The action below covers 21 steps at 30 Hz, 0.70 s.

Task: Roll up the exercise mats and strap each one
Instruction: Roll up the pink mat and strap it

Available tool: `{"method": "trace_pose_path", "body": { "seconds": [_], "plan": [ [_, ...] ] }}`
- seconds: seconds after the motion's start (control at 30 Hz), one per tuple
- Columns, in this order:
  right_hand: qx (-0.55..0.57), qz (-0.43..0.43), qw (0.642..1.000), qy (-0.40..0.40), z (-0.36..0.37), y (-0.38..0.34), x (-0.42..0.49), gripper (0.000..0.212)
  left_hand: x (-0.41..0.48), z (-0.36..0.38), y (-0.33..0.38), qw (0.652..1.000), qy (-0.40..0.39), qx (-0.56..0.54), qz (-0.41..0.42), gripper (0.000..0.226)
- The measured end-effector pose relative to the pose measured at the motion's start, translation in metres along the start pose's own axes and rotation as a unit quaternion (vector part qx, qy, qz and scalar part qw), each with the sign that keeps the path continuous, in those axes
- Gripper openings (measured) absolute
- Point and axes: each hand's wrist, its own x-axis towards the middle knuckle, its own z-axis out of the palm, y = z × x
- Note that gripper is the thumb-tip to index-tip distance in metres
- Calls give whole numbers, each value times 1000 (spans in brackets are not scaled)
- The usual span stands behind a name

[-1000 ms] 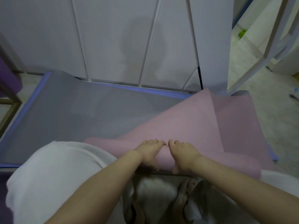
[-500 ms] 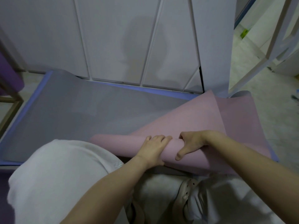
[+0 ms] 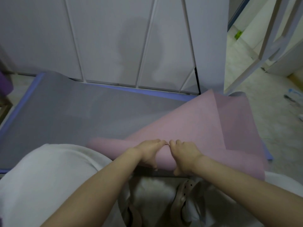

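At the far left we see a purple block [image 3: 4,83] at the frame's edge. Next comes the grey mat [image 3: 78,115], spread flat on the floor. A blue mat [image 3: 24,99] lies under it and shows as a border along the left and far edges. Behind both stand the white cabinet doors [image 3: 114,38]. Near us on the left, a knee in white cloth [image 3: 49,177] covers the near edge of the grey mat.

Toward the middle, the pink mat [image 3: 188,125] lies on top of the grey one. Its near end is wound into a roll that runs left to right across the near edge. The left hand [image 3: 147,152] grasps this roll about midway along it, with fingers curled over the top and far side and the thumb tucked on the near side. The right hand [image 3: 185,155] clasps the roll just beside it in the same way, and the fingertips of the two hands nearly meet. So the roll sits directly under both palms and sticks out past each hand to the left and right.

From the roll the unrolled sheet spreads away to the far right, and its far corner is lifted near the cabinet's edge. Below the hands we see beige perforated shoes [image 3: 185,192]. At the far right is pale speckled floor [image 3: 262,115].
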Motion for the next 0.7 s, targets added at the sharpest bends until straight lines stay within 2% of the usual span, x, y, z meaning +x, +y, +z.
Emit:
{"method": "trace_pose_path", "body": {
  "seconds": [0.17, 0.27, 0.37, 0.57, 0.63, 0.7],
  "plan": [
    [66, 14, 992, -105, -12, 20, 18, 87, -9, 14, 5, 998, 67, 22, -8, 99],
    [152, 51, 965, -208, -19, 36, 26, 101, -12, 24, 11, 994, 98, 41, -15, 110],
    [190, 61, 947, -250, -24, 49, 29, 97, -12, 27, 15, 991, 111, 66, -18, 114],
    [191, 49, 948, -251, -20, 47, 27, 95, -3, 25, 12, 992, 117, 49, -21, 89],
    [153, 23, 966, -209, -17, 39, 21, 91, -1, 21, 11, 994, 99, 52, -15, 84],
    [60, -7, 991, -123, -11, 25, 10, 81, 1, 16, 13, 995, 78, 57, -7, 82]
  ]
}}
